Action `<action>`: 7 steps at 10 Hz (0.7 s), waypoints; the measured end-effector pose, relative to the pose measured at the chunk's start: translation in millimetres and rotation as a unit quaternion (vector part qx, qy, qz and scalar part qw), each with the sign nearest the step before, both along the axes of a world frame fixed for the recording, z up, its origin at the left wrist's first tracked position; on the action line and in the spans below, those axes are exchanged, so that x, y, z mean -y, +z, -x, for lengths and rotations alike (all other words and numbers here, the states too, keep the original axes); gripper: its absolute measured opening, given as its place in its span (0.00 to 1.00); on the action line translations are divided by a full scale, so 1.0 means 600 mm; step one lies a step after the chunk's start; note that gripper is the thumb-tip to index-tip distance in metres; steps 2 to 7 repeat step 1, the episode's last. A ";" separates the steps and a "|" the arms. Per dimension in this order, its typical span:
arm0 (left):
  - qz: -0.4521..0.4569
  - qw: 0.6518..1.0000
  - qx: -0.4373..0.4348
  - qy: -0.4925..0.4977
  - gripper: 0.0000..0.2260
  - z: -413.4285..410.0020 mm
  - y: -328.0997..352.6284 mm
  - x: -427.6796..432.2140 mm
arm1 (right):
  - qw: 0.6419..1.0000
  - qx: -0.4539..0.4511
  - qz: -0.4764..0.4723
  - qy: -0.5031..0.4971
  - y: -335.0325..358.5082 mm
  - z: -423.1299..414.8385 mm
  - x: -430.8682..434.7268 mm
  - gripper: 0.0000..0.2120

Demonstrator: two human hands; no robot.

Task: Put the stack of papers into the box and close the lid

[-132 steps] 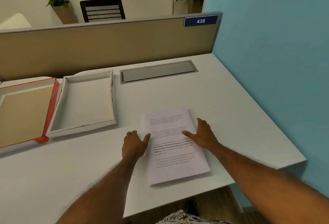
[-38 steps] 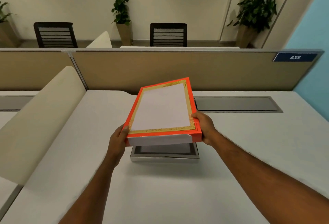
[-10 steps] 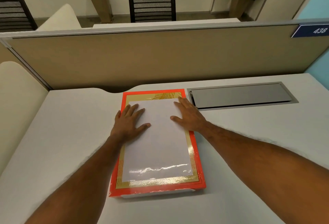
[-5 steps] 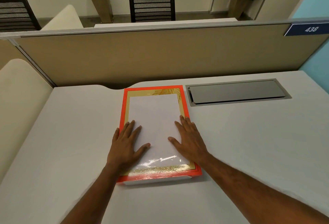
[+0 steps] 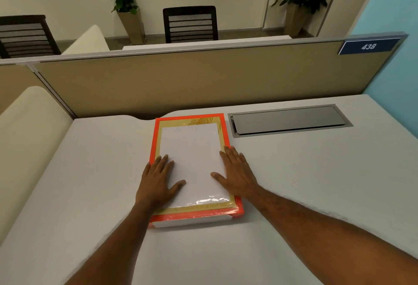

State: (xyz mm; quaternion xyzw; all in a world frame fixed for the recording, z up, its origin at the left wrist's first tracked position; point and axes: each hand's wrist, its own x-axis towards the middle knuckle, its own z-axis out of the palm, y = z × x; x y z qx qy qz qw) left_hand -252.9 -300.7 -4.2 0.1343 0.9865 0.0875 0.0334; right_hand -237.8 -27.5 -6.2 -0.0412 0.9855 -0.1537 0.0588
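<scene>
A flat rectangular box with an orange-red border, a gold inner frame and a plain white panel in the middle of its lid [image 5: 192, 160] is lying closed on the pale grey desk top [image 5: 316, 183], its long side running away from the person. A white strip of the box's lower half is showing under the orange rim at the near edge, and a glossy reflection is gleaming across the near end of the white panel. The stack of papers is not showing anywhere; with the lid down, what is inside cannot be told.

The left hand [image 5: 158, 183] is lying flat, palm down, with its fingers spread over the left near part of the lid, gripping nothing. The right hand [image 5: 237, 174] is likewise resting flat and spread on the right side of the lid, its outer fingers reaching over the orange border, holding nothing.

Just to the right of the box, a grey metal cable hatch [image 5: 287, 120] is sitting recessed in the desk. Behind it a tan fabric partition [image 5: 203, 81] is standing, and at its upper right corner a dark blue plate [image 5: 368, 46] is bearing the white number "438". No writing can be read on the lid itself; only a faint gold leaf pattern is showing at its far edge.
</scene>
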 end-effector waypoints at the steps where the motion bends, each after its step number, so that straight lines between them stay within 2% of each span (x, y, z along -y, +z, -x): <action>1: -0.001 1.000 -0.017 -0.002 0.39 -0.007 0.013 -0.022 | 0.999 -0.013 -0.034 0.004 0.023 -0.007 -0.023 0.41; 7: -0.001 1.000 -0.017 -0.002 0.39 -0.007 0.013 -0.022 | 0.999 -0.013 -0.034 0.004 0.023 -0.007 -0.023 0.41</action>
